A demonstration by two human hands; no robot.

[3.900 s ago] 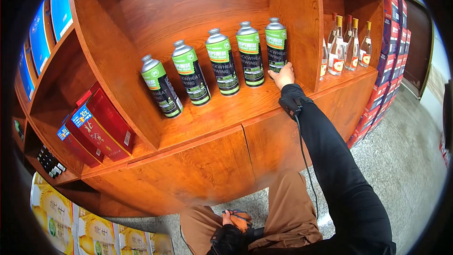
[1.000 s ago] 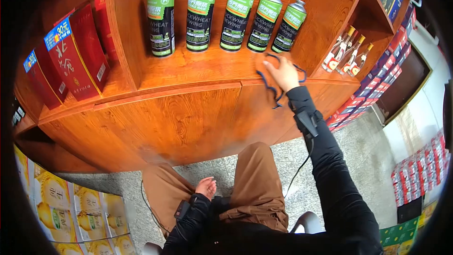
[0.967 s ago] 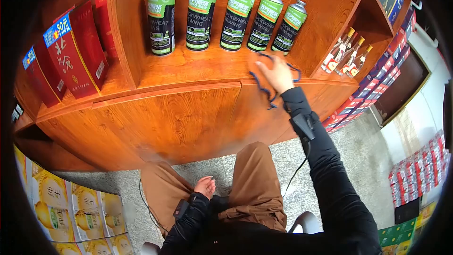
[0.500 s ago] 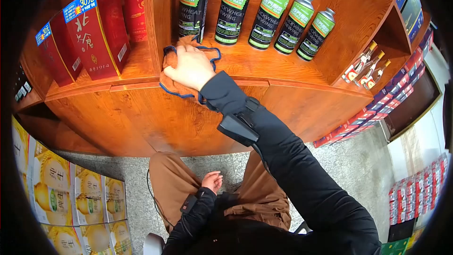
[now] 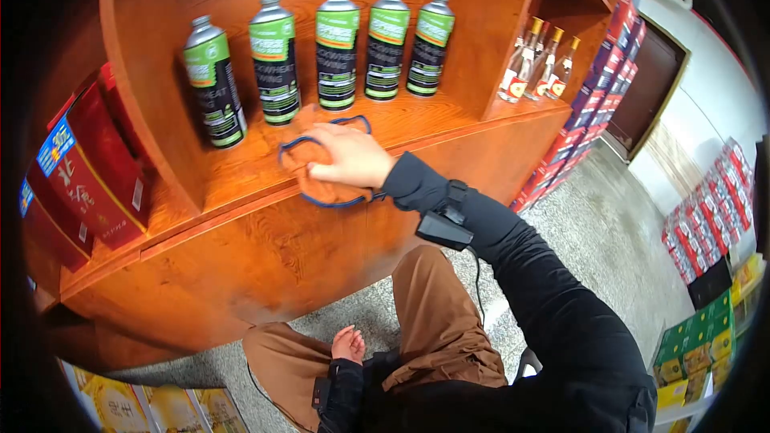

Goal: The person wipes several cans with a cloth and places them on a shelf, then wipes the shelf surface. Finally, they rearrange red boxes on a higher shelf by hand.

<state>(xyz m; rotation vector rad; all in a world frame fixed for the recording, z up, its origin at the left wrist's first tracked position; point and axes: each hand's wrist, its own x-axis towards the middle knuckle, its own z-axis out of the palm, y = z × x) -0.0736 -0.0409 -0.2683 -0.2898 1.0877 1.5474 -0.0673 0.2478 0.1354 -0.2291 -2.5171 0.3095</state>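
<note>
My right hand (image 5: 353,156) is pressed on an orange-brown cloth (image 5: 322,191) with dark blue edging, its fingers closed over the fabric. The cloth lies at the front edge of the wooden shelf (image 5: 433,122), partly hidden under the hand. Just behind it stands a row of several black and green cone-top cans (image 5: 337,60) with silver caps, all upright. The second can from the left is close to the cloth. My left hand (image 5: 349,345) rests low by my lap, fingers loosely curled, with nothing visible in it.
A wooden divider (image 5: 152,88) separates the cans from red boxes (image 5: 96,172) on the left. Clear glass bottles (image 5: 553,72) stand in the right compartment. Stacked cartons (image 5: 573,116) line the cabinet's right end. Yellow cartons (image 5: 112,401) sit on the floor at lower left.
My view has turned to the right. The right hand and cloth have moved rightward along the shelf, from before the leftmost can to in front of the second and third. The left hand stays low.
</note>
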